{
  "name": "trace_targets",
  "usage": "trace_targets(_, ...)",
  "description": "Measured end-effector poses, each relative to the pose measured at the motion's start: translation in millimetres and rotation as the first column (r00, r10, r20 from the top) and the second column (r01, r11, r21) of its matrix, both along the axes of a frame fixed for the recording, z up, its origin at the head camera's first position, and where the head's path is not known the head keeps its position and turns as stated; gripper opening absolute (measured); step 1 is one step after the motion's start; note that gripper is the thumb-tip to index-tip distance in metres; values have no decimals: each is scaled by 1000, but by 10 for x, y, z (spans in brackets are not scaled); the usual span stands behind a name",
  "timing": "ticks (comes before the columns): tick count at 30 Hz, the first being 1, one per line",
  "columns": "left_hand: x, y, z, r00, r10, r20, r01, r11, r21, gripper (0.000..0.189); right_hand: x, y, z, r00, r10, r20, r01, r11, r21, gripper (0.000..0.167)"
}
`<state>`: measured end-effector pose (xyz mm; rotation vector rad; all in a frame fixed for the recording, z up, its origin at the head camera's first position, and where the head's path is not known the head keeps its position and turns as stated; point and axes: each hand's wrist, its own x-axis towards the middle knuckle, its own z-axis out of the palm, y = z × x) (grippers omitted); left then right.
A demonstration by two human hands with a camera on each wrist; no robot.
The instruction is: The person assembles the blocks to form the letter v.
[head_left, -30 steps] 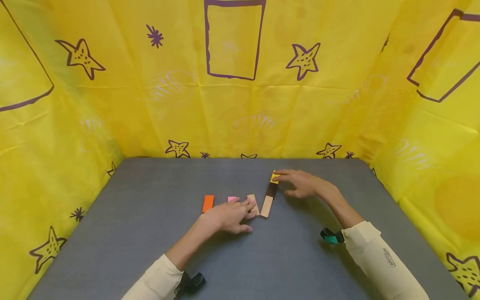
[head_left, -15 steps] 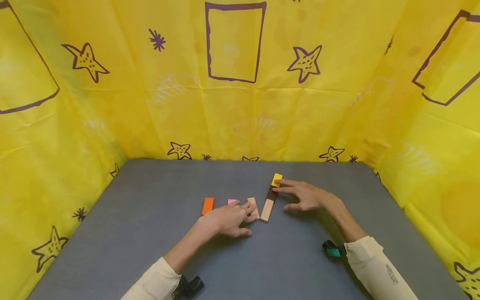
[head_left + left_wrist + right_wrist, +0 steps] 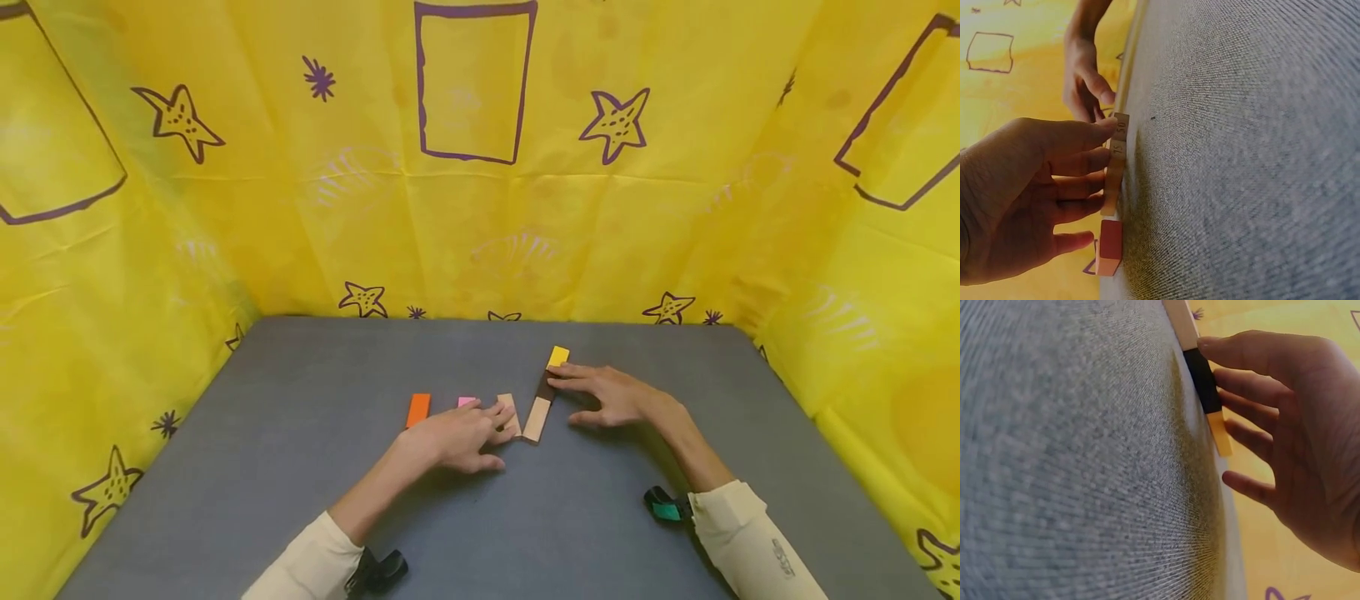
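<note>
Three small blocks form a slanting row in the head view: plain wood (image 3: 536, 419) nearest, dark brown (image 3: 545, 386) in the middle, yellow (image 3: 558, 357) farthest. My right hand (image 3: 617, 397) has its extended fingers on the row around the dark and yellow blocks. Another plain wood block (image 3: 506, 402) leans the other way, its near end meeting the row's near end. Over it lie the spread fingertips of my left hand (image 3: 459, 437), which partly hides a pink block (image 3: 467, 402). In the left wrist view, two wooden block ends carry the numbers 50 (image 3: 1121, 127) and 75.
An orange block (image 3: 418, 408) lies left of the pink one, close to the left hand. The grey tabletop (image 3: 570, 525) spreads toward the viewer. Yellow patterned cloth (image 3: 465, 250) walls its back and sides.
My right hand's fingers have slid nearer along the row, from the yellow block toward the dark one. The left hand and the blocks look about the same; the head view shifts slightly.
</note>
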<state>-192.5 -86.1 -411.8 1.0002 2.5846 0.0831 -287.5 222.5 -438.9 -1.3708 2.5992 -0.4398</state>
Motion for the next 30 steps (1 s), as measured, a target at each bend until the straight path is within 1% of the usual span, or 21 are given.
trace_targets(5, -2, 4, 8, 1000, -19, -6, 18, 1000, -12, 64, -8, 10, -48, 1000, -6, -8, 6, 1000, -8, 68)
trace_targets(7, -14, -2, 8, 1000, -23, -7, 22, 1000, -15, 63, -19, 8, -57, 1000, -1, -24, 1, 1000, -12, 67)
trace_targets(15, -67, -21, -6, 1000, -29, 12, 29, 1000, 8, 62, -40, 17, -60, 999, 5, -49, -6, 1000, -17, 65)
trace_targets(19, -59, -31, 2, 999, -33, -6, 33, 999, 12, 62, -46, 6, -39, 999, -5, -53, 5, 1000, 1, 66)
trace_targets(26, -52, -37, 4, 997, -36, -67, 38, 999, 28, 60, -34, 6, -22, 999, -19, -36, 19, 1000, 2, 67)
trace_targets(30, -52, -78, 30, 997, -21, -70, 26, 998, 59, 61, -24, -3, -41, 999, -16, -36, 17, 1000, 7, 66)
